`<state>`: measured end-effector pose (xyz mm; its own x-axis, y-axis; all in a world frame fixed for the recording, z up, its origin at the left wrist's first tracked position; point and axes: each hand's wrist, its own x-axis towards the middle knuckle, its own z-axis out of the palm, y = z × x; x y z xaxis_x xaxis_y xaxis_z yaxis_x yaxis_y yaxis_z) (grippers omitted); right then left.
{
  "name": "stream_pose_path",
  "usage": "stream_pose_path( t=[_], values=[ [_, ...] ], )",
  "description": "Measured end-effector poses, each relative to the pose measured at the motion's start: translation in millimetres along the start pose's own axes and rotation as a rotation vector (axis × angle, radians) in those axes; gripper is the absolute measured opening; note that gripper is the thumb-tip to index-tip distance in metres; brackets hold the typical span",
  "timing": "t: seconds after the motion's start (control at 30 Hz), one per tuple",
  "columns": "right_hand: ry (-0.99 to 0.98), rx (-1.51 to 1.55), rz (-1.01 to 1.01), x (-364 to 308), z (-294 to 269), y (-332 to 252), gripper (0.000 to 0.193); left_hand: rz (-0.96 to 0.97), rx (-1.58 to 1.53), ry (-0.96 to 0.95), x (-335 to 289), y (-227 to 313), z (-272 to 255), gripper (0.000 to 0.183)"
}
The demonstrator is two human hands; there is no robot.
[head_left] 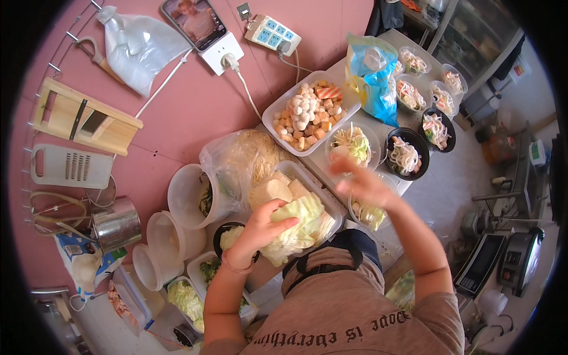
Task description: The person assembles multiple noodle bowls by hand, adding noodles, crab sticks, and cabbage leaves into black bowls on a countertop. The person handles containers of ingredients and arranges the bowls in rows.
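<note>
A large pale-green piece of cabbage [300,223] is in my left hand [264,232], thumb laid over it and fingers partly hidden behind. It hangs over a clear tray [335,208] with tofu-like blocks [276,190] and thin white enoki mushrooms in it. Motion smears my right hand [368,184], which is over the counter between two clear bowls. The farther bowl [374,141] has cabbage and thin white strands in it. Below my right forearm is the nearer bowl [383,220], also with cabbage; the arm covers part of it.
Black bowls [408,155] and clear bowls [410,92] of sliced food stand to the right. Behind is a tub [273,115] of meatballs and cubes, beside a blue bag [378,83]. White tubs [192,198] and cabbage [188,299] are at left; a power strip [273,34] hangs behind.
</note>
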<state>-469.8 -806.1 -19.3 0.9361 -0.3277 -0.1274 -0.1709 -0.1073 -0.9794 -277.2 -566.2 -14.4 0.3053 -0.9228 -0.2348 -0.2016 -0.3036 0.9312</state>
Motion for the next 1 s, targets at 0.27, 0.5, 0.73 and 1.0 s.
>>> stream_pose_path(
  t=[0.27,0.5,0.73,1.0],
  values=[
    [0.002,0.769,0.283,-10.2,67.6,27.6,0.034,-0.255,-0.871,-0.188,20.5,-15.4,-9.3,0.040],
    [0.179,0.919,0.285,-10.6,69.7,34.6,0.031,-0.164,-0.612,-0.350,1.9,-59.2,21.1,0.084],
    [0.244,0.638,0.402,-21.9,67.0,28.7,0.025,-0.105,-0.137,-0.270,2.0,-41.9,11.9,0.040],
    [0.534,1.059,0.272,-37.6,26.7,28.2,0.017,-0.060,-0.004,-0.266,23.1,-39.9,-1.7,0.018]
  ],
)
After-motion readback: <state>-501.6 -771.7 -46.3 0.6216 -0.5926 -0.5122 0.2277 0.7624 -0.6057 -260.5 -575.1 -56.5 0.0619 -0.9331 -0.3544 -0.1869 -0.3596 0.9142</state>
